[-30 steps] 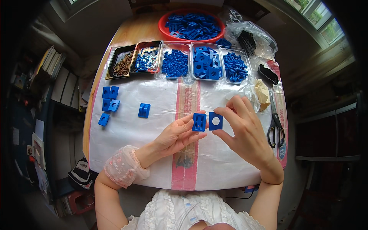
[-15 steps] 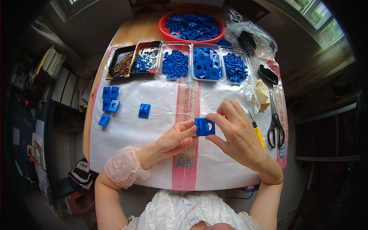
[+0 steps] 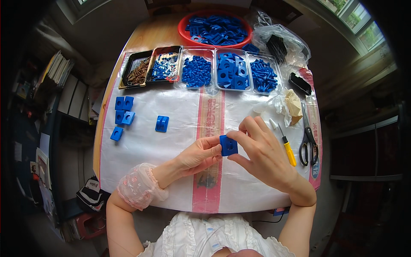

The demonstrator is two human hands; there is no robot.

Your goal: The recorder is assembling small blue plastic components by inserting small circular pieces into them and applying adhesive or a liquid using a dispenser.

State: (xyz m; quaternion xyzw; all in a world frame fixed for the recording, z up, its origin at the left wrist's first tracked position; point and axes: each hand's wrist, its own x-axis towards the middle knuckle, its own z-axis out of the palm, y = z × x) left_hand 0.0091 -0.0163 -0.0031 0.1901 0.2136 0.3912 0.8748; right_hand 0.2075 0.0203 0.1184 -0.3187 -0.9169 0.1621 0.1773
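Between my two hands, above the middle of the table, is a square blue plastic part (image 3: 229,146) with a round recess in its face. My left hand (image 3: 200,155) pinches its left edge between thumb and fingers. The thumb and forefinger of my right hand (image 3: 261,150) grip it at the upper and lower right. A ridged blue plastic piece (image 3: 162,124) lies alone on the table, left of my hands. Farther left sits a small group of blue square pieces with holes (image 3: 124,115).
Along the back stand black trays of screws (image 3: 138,72) and nuts (image 3: 164,68), then clear trays of blue parts (image 3: 196,72). Behind them is a red basin (image 3: 184,36) heaped with blue pieces. At right lie a yellow-handled screwdriver (image 3: 290,153), scissors (image 3: 308,145) and crumpled paper (image 3: 293,105).
The blue part has turned between my fingers, so its hole no longer shows light through it. It has moved slightly right. Both hands keep hold of it.
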